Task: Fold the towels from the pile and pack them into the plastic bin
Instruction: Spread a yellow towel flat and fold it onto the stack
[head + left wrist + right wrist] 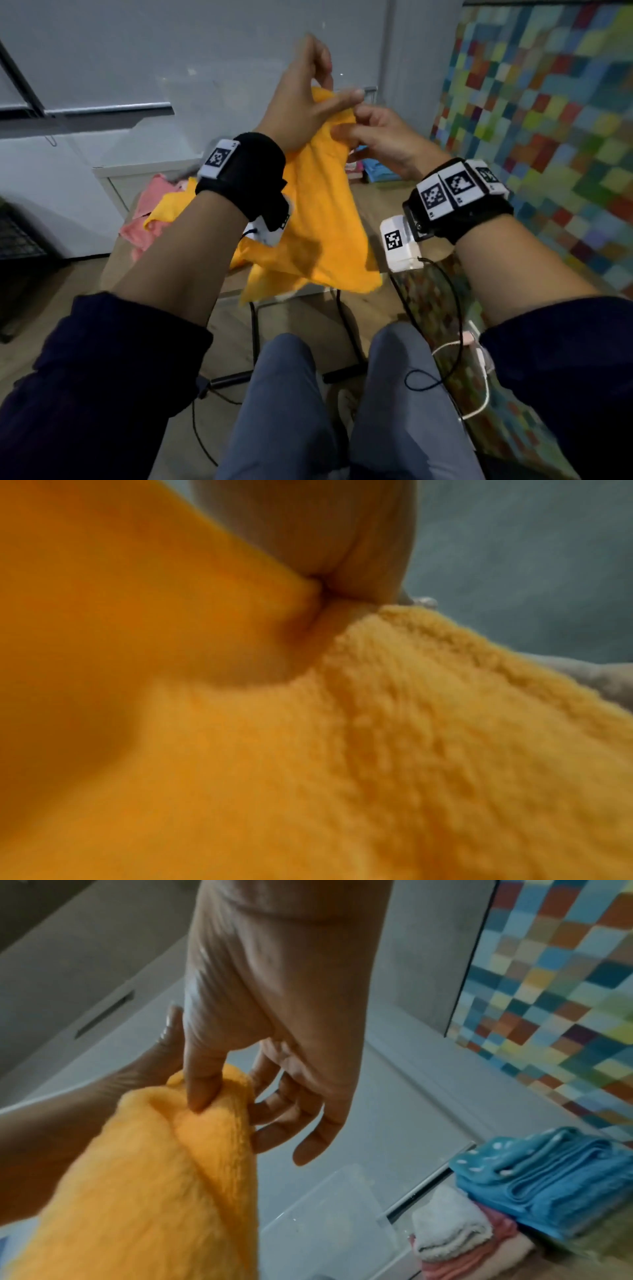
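I hold an orange towel (pixel 318 212) up in front of me, above a small table, and it hangs down loosely. My left hand (pixel 308 92) grips its upper edge, thumb stretched to the right. Just beside it my right hand (pixel 356 123) pinches the same edge. The right wrist view shows that right hand (pixel 209 1080) with its thumb pressed on a fold of the towel (pixel 154 1191). In the left wrist view the towel (pixel 377 750) fills the picture and runs into my left hand (pixel 359 547). The clear plastic bin (pixel 318 1204) holds folded blue towels (pixel 548 1172).
A pink towel (pixel 150 205) and another orange one (pixel 168 205) lie heaped on the left of the wooden table (pixel 233 284). A folded white towel (pixel 448 1229) sits on pink ones beside the blue stack. A patchwork cloth (pixel 548 120) covers the right side. Cables trail by my knees.
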`<action>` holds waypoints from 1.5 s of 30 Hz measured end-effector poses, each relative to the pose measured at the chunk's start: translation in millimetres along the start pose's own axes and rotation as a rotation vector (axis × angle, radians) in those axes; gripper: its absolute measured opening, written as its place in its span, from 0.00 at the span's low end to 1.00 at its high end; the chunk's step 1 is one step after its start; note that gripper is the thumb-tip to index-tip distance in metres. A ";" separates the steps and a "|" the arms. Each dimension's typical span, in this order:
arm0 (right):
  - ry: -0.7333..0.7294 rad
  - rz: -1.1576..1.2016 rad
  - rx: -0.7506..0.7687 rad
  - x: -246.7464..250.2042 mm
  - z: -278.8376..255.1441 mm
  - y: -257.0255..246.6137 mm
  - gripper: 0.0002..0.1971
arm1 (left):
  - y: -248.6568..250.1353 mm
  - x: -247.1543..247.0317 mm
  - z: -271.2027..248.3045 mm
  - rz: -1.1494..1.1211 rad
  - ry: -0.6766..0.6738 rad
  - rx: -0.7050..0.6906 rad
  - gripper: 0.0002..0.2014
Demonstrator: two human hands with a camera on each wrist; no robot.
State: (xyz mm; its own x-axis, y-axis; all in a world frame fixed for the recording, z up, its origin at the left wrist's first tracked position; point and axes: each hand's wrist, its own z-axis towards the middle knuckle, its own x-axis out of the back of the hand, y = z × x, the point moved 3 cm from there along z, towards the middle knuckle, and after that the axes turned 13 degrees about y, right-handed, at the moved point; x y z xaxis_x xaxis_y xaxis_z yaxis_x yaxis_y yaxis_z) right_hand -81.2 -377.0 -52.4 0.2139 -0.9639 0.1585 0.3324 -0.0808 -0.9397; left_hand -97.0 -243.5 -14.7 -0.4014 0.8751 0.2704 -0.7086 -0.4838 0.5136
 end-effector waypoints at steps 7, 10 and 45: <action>0.293 -0.010 -0.083 32.8 -14.6 13.5 0.11 | -20.5 -20.5 -31.7 0.047 -0.095 0.244 0.28; 0.279 -0.017 -0.186 40.1 -17.3 20.8 0.06 | -41.6 -25.0 -50.4 0.039 -0.174 0.430 0.11; 0.460 -0.602 -0.491 89.3 49.2 76.9 0.07 | -139.1 52.9 -31.2 0.746 0.125 0.625 0.14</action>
State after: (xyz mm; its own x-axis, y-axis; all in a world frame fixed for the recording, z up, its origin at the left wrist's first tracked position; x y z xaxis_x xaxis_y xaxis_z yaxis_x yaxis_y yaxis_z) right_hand 8.7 -456.8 -95.6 -0.2931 -0.7215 0.6273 -0.1825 -0.6018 -0.7775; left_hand -37.7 -130.4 -97.2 -0.7058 0.3224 0.6308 0.1722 -0.7856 0.5943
